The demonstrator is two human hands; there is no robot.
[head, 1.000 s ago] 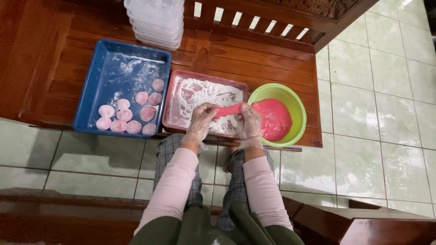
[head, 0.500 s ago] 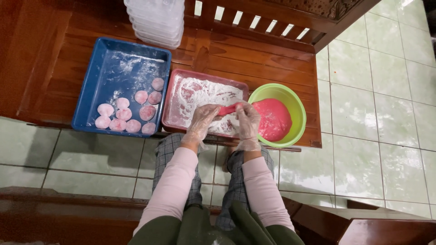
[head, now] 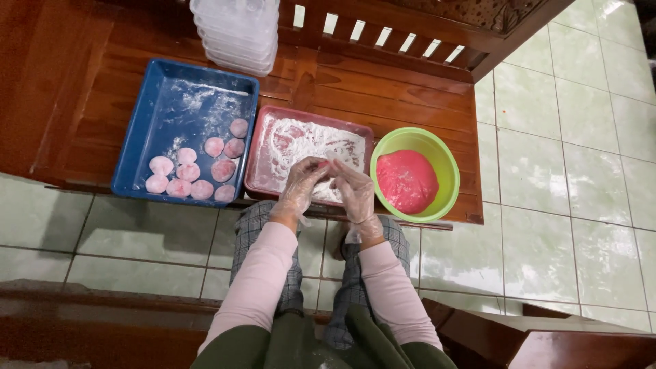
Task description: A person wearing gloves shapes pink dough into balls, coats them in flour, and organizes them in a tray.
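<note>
One wooden bench carries two trays: a blue tray with ten floured pink dough balls down at its near end, and a red tray dusted with flour, plus one stack of clear plastic containers at the back. There's one green bowl to the right with one big lump of red dough in it. Both gloved hands meet over the red tray, left hand and right hand, each grip curled shut on one small pink dough piece pinched between the fingertips.

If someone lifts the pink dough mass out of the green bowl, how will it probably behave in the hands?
The pink dough has slumped to the shape of the green bowl, so it is probably soft and would sag when lifted. Its smooth, unfloured surface suggests it may stick. The floured pieces in the blue tray keep rounded shapes, so small portions likely hold together.
</note>
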